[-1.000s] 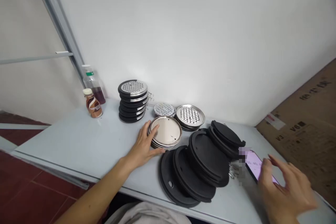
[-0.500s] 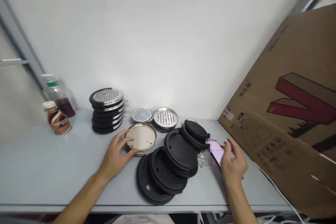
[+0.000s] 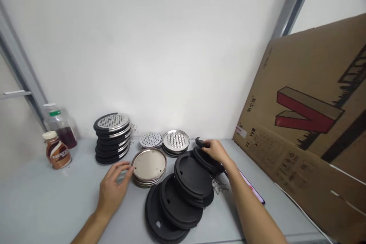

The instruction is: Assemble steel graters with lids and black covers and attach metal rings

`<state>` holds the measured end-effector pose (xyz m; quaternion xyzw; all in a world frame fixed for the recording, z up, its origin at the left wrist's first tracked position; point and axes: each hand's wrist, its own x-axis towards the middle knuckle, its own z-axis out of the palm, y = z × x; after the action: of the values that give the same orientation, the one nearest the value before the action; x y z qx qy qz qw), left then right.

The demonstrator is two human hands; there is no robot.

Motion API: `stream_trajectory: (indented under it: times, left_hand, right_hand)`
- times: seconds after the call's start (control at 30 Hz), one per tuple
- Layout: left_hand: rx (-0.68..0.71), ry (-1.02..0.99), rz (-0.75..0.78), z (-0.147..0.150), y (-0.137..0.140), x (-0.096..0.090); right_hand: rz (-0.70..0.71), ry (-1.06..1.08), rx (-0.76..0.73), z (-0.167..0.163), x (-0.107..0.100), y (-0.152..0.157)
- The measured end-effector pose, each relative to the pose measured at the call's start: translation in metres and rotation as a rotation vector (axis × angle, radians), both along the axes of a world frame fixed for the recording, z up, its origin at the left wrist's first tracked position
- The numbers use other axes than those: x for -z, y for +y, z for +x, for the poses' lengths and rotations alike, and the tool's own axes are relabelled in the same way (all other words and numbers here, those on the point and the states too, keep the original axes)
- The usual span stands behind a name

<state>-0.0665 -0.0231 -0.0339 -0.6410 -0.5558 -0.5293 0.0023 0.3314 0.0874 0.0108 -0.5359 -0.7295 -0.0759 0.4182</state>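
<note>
My right hand (image 3: 216, 150) grips the top black round disc (image 3: 201, 143) of a small black pile (image 3: 207, 161) at the back of the table, its far edge tipped up. My left hand (image 3: 112, 186) lies with fingers spread, the fingertips at the left rim of a stack of plain steel discs (image 3: 149, 164). It holds nothing. A slumped row of larger black discs (image 3: 178, 198) lies between my two arms.
A tall stack of black discs with perforated steel tops (image 3: 113, 137) stands at the back left, beside two bottles (image 3: 57, 148). Perforated steel discs (image 3: 175, 140) lie by the wall. A phone (image 3: 253, 190) and metal clips (image 3: 217, 187) lie under my right forearm. A big cardboard box (image 3: 309, 129) leans at the right.
My right hand left the phone and reached back left onto the small black pile, taking its top disc. My left hand slid slightly back from the steel discs. The camera turned right.
</note>
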Motion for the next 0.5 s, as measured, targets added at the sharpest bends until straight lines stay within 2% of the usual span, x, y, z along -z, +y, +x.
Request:
stream_trajectory:
  times: [0.07, 0.13, 0.27, 0.33, 0.37, 0.43, 0.5]
  left_hand:
    - [0.054, -0.035, 0.012, 0.005, 0.004, -0.008]
    - [0.190, -0.119, -0.040, 0.017, 0.010, -0.023]
    - [0.669, -0.452, -0.347, 0.052, 0.029, -0.067]
    - [0.698, -0.525, -0.341, 0.062, 0.039, -0.084]
    - [0.675, -0.552, -0.311, 0.064, 0.043, -0.089]
    - [0.653, -0.631, -0.337, 0.059, 0.050, -0.093]
    - [0.727, -0.749, -0.513, 0.049, 0.052, -0.088]
  right_hand:
    - [0.034, 0.006, -0.020, -0.022, -0.005, -0.006]
    - [0.088, 0.005, -0.093, -0.053, -0.009, -0.021]
    - [0.304, -0.108, -0.372, -0.122, -0.019, -0.062]
    - [0.379, -0.172, -0.578, -0.141, -0.026, -0.077]
    - [0.414, -0.141, -0.637, -0.143, -0.030, -0.081]
    - [0.407, 0.073, -0.614, -0.135, -0.036, -0.083]
    - [0.211, 0.394, -0.547, -0.120, -0.040, -0.079]
